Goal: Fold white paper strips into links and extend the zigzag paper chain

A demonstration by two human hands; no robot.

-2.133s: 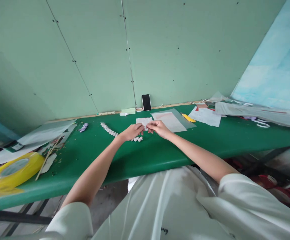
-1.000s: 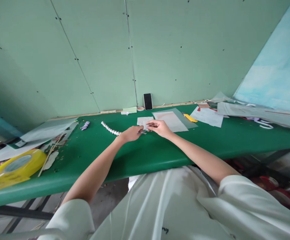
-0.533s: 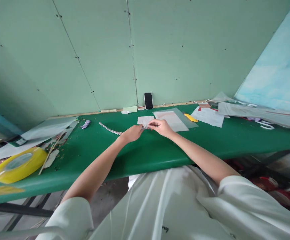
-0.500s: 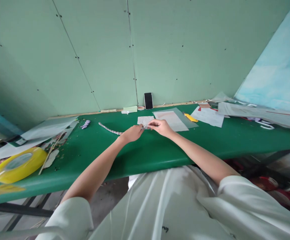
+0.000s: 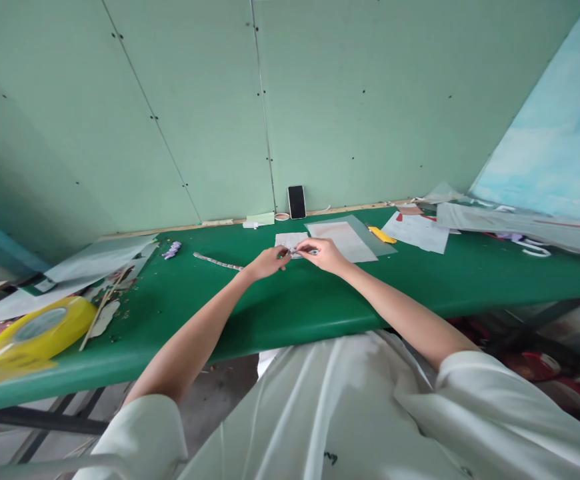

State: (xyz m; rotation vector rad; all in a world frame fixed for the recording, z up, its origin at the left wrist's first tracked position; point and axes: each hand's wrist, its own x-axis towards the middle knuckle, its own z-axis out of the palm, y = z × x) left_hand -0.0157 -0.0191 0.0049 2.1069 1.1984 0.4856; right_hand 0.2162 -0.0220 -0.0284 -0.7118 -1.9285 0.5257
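Both hands meet over the green table (image 5: 290,303), at the near edge of a small white paper (image 5: 290,239). My left hand (image 5: 269,262) is closed in a pinch near the end of a thin segmented strip (image 5: 217,261), which runs out to the left behind it. Facing it, my right hand (image 5: 321,254) pinches with thumb and forefinger. Something small and pale shows between the fingertips; it is too small to make out. Whether the strip reaches through my left hand is hidden.
A phone (image 5: 297,202) leans on the wall. Right of my hands lie a larger sheet (image 5: 344,241), a yellow cutter (image 5: 383,235) and more papers (image 5: 417,231). To the left are a purple piece (image 5: 171,250), sticks (image 5: 103,307) and a yellow tape roll (image 5: 43,328).
The strip beside my left hand has shifted slightly left and lies flatter. My left fingers have changed their hold, one now hanging lower. My right hand has barely moved.
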